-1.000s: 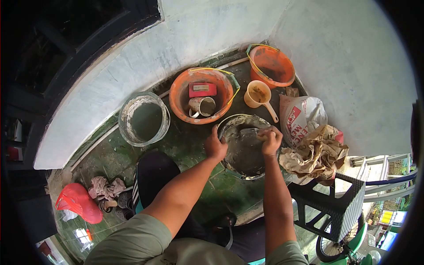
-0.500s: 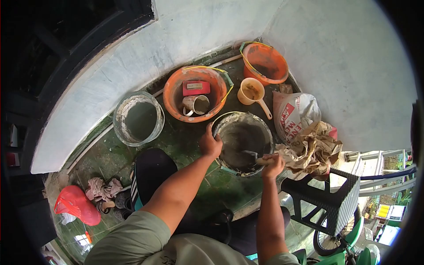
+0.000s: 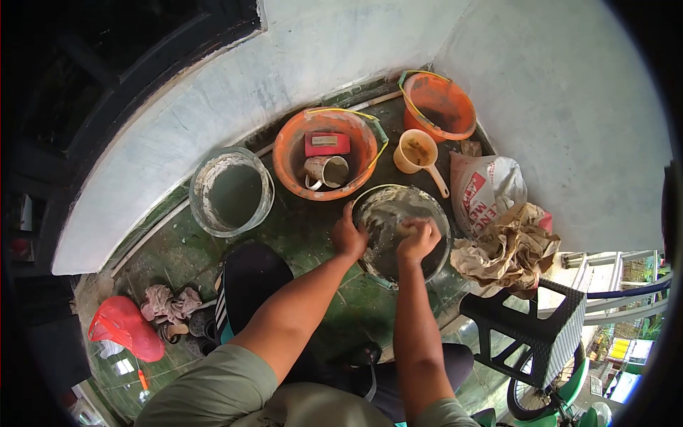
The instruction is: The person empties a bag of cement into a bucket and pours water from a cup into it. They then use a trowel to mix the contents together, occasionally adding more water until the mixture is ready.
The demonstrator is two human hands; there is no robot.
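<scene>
A dark bucket [image 3: 442, 265] with wet grey mix inside stands on the green tiled floor before me. My left hand [image 3: 350, 235] is closed on its left rim. Over the mix, my right hand [image 3: 419, 240] grips the wooden handle of a trowel [image 3: 404, 230], whose blade is hard to make out. Behind the bucket is an orange bucket [image 3: 284, 153] holding a red box [image 3: 327, 144] and a white mug [image 3: 316, 168]. A yellowish dipper [image 3: 416, 151] lies at the back right.
At the left stands a bucket of grey water [image 3: 235, 196]. A second orange bucket [image 3: 455, 103], a cement sack [image 3: 487, 188], crumpled brown paper [image 3: 509, 245] and a black stool [image 3: 544, 324] are at the right. A red plastic bag [image 3: 128, 327] lies lower left.
My right hand has moved from the bucket's right rim to over the mix, further from me, with the trowel. My left hand still holds the rim. The whole view has shifted slightly.
</scene>
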